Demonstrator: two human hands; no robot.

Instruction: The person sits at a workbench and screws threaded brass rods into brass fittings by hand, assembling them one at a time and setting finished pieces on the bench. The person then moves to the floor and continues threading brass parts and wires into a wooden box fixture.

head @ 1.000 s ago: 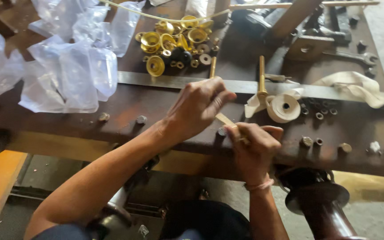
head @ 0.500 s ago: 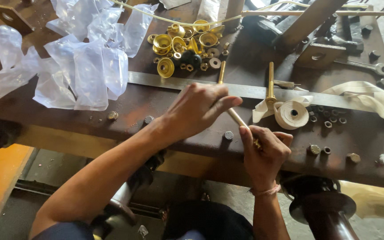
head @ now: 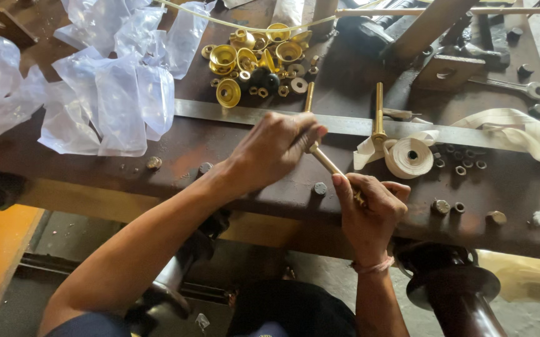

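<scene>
**Both hands on a thin brass rod at the bench edge**

Nearest the camera, the right hand [head: 370,209] rises from below with the wrist straight, a pale band around it, and the fingers curled tight around the lower end of a slim brass rod [head: 325,160]. The rod is smooth, round and yellowish, its long axis slanting from that fist up and away to the left. The left hand [head: 276,150] reaches in from the lower left on an extended forearm and pinches the rod's upper part between thumb and bent fingers, just beyond the right hand. The rod sits above the front edge of a dark, rusty steel workbench [head: 220,168] studded with bolt heads.

Just right of the rod lies a flat roll of white tape [head: 410,157], its loose end trailing. Beyond the rod a long steel ruler [head: 220,111] runs across the bench, and an upright brass spindle [head: 378,109] stands beside the tape. Farther out from the rod sits a heap of shiny brass cups and nuts [head: 251,59], with crumpled clear plastic bags [head: 107,93] well to its left.
</scene>
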